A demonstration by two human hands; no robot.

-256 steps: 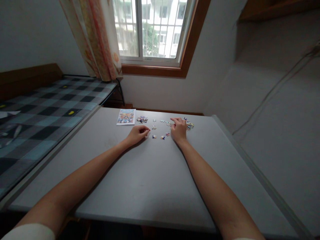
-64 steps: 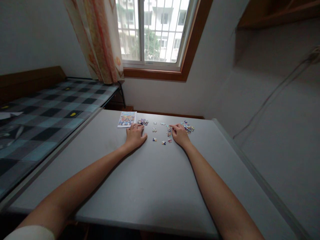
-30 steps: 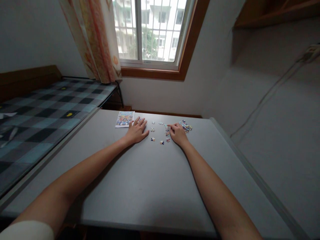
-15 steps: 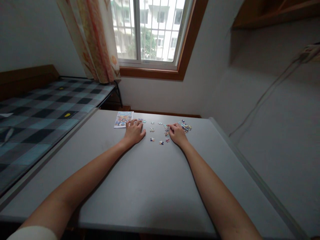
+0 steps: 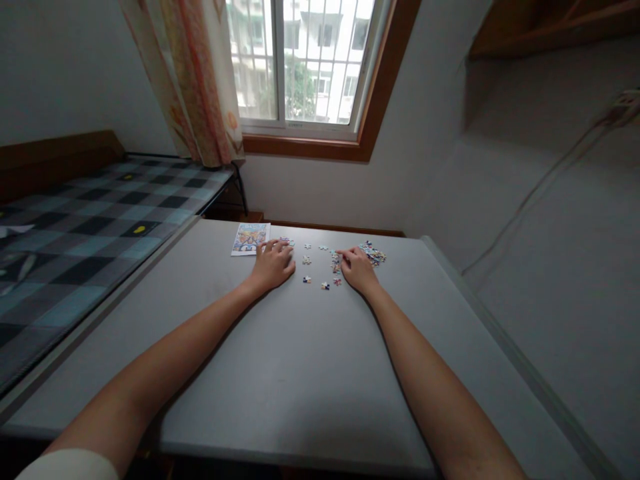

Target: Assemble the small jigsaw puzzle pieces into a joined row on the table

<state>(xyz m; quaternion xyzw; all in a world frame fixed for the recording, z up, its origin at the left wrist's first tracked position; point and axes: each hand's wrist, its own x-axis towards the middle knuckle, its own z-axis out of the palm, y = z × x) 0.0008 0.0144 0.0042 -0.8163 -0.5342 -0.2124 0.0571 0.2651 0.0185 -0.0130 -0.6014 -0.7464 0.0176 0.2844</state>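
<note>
My left hand [image 5: 273, 263] rests on the table with its fingers spread, beside a picture sheet [image 5: 245, 240]. Just past its fingertips lie some jigsaw pieces [image 5: 287, 241], partly hidden. My right hand [image 5: 359, 268] has its index finger stretched out to the left, its tip at a small column of jigsaw pieces [image 5: 335, 263]; I see nothing held in it. Behind that hand is a heap of small jigsaw pieces [image 5: 376, 255]. Between the hands several loose pieces lie apart, among them a dark-and-white one [image 5: 307, 280] and another [image 5: 325, 286] nearer me.
The grey table [image 5: 280, 373] reaches to the wall under a barred window [image 5: 310, 73]. On the left stands a bed with a checked cover [image 5: 115, 227], next to a curtain [image 5: 200, 87]. A cable [image 5: 535, 193] hangs along the right wall, below a wooden shelf [image 5: 555, 40].
The whole view has shifted slightly to the right. My left hand's fingers have moved a little over the pieces by their tips; my right hand stays at the column of pieces.
</note>
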